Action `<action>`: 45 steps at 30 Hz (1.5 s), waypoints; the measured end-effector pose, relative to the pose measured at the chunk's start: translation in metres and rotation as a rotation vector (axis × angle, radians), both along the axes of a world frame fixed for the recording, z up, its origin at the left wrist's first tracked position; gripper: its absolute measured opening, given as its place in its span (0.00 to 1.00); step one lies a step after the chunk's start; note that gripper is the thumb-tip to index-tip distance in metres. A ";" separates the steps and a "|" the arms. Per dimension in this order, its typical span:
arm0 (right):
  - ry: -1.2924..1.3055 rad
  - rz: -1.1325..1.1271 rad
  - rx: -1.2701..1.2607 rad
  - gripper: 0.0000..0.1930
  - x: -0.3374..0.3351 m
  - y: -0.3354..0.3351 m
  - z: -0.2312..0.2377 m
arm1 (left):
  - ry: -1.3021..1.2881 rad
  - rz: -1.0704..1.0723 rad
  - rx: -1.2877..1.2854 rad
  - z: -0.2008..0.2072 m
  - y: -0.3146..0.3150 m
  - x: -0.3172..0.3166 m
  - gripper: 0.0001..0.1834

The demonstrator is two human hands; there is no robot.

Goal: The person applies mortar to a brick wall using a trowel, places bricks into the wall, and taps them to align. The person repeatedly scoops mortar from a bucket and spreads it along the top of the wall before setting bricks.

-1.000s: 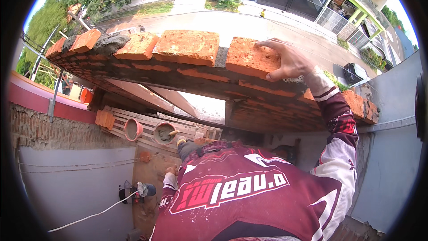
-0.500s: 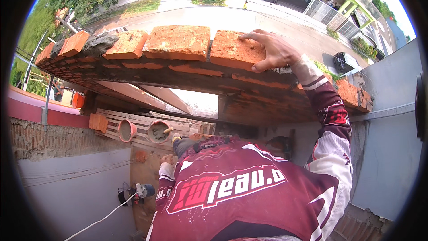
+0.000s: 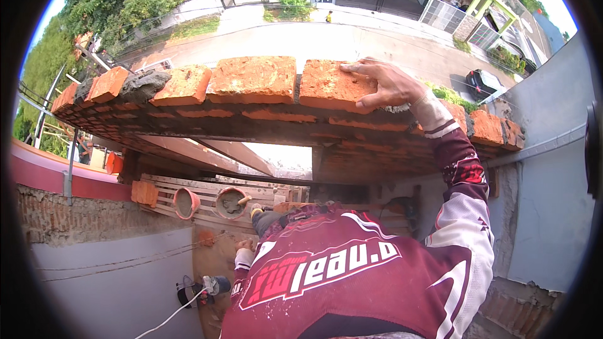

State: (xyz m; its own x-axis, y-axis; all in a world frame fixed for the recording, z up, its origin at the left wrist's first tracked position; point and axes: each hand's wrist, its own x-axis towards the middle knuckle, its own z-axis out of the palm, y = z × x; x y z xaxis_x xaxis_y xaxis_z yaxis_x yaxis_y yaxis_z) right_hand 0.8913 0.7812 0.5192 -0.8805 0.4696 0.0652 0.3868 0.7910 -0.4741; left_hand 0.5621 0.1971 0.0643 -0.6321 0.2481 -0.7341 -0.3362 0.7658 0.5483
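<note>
My right hand [image 3: 394, 83] is on the right end of an orange brick [image 3: 334, 85] in the top row of the brick wall. Its fingers lie over the top and its thumb presses the near side. To the left, another brick [image 3: 252, 80] sits across a narrow joint, with grey mortar [image 3: 143, 86] bulging between bricks farther along. My left hand [image 3: 245, 247] hangs low beside my body, below the wall top. It is small and partly hidden by the sleeve, so its fingers do not show clearly.
Below, a bucket of mortar [image 3: 231, 203] with a wooden-handled tool [image 3: 244, 200] and a second bucket [image 3: 186, 203] stand on wooden slats [image 3: 207, 216]. A stack of bricks [image 3: 145, 193] is beside them. A grey wall [image 3: 543, 201] rises at right; a street [image 3: 270, 37] lies beyond.
The view has tilted slightly, so the wall top appears lower. My right hand stays on the same brick. My left hand remains low beside my body.
</note>
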 end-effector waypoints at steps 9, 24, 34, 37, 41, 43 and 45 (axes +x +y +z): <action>-0.070 -0.033 0.018 0.45 -0.010 0.000 0.006 | -0.026 0.044 0.061 -0.060 -0.030 0.007 0.17; -0.254 0.138 0.124 0.63 -0.129 0.000 0.008 | -0.029 0.135 0.112 -0.030 0.027 -0.019 0.15; -0.226 0.114 0.064 0.58 -0.058 -0.005 0.017 | -0.116 -0.014 -0.065 -0.079 -0.018 -0.010 0.15; -0.269 0.073 0.106 0.58 -0.056 -0.005 0.015 | -0.136 0.244 0.098 -0.086 -0.023 -0.013 0.14; -0.265 0.072 0.121 0.58 -0.054 -0.004 0.015 | -0.165 0.395 0.253 -0.087 -0.027 -0.010 0.15; -0.302 0.035 0.107 0.58 -0.051 -0.004 0.015 | -0.174 0.406 0.298 -0.087 -0.027 -0.008 0.15; -0.293 0.040 0.107 0.58 -0.048 -0.005 0.015 | -0.155 0.357 0.260 -0.088 -0.028 -0.007 0.16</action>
